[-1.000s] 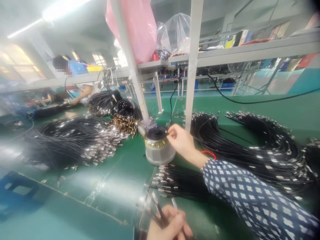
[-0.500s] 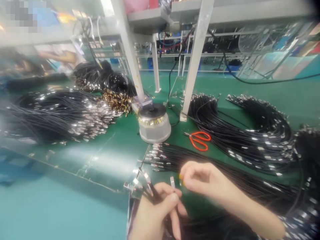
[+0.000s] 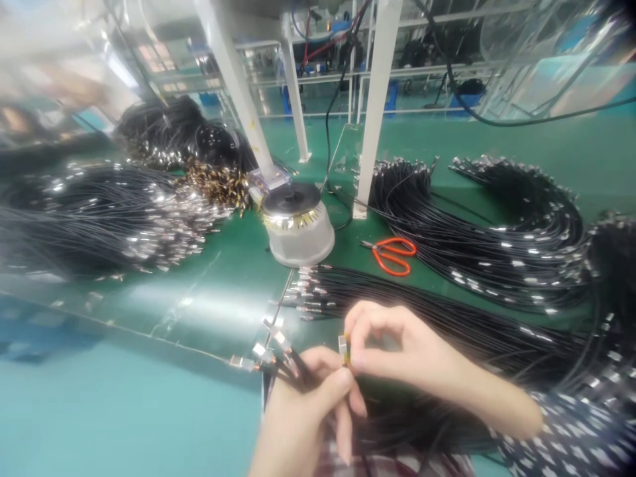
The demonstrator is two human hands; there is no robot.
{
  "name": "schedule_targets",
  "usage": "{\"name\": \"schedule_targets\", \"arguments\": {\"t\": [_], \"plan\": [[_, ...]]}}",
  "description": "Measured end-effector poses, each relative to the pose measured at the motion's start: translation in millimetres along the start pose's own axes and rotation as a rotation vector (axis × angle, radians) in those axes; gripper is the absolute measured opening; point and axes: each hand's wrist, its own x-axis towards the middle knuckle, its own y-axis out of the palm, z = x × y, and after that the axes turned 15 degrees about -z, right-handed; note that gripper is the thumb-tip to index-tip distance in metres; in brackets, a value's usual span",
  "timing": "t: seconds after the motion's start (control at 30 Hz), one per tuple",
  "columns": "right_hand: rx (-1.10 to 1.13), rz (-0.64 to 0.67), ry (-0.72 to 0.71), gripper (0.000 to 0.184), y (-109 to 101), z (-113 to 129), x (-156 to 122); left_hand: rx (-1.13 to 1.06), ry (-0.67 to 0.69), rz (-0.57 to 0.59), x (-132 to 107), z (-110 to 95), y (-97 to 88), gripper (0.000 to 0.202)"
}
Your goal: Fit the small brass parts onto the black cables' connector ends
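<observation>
My left hand (image 3: 303, 414) is closed round a bunch of black cables whose silver connector tips (image 3: 268, 348) fan out to the left. Its thumb and forefinger hold one cable end upright. My right hand (image 3: 397, 348) pinches a small gold piece (image 3: 344, 348) against that silver tip. Both hands meet low in the middle of the view, just in front of a short bundle of black cables (image 3: 338, 298).
A round grey dish (image 3: 298, 228) with a black top stands behind the hands, orange scissors (image 3: 392, 255) to its right. Big coils of black cable lie left (image 3: 99, 218) and right (image 3: 497, 232). White frame posts (image 3: 372, 112) rise from the green bench.
My right hand came back from the round dish to my left hand and now holds a small gold piece at the cable tip. The view tilted down.
</observation>
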Motion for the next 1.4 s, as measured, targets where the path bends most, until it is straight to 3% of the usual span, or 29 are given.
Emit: {"name": "schedule_targets", "arguments": {"t": [0.27,1.4], "plan": [[0.010,0.018,-0.007,0.025,-0.8,5.2,0.5,0.018,-0.010,-0.001,-1.1,-1.5,0.4,0.025],[-0.017,-0.013,-0.025,0.013,2.5,3.7,-2.2,-0.013,0.006,0.033,-4.3,-0.3,-0.4,0.023]]}}
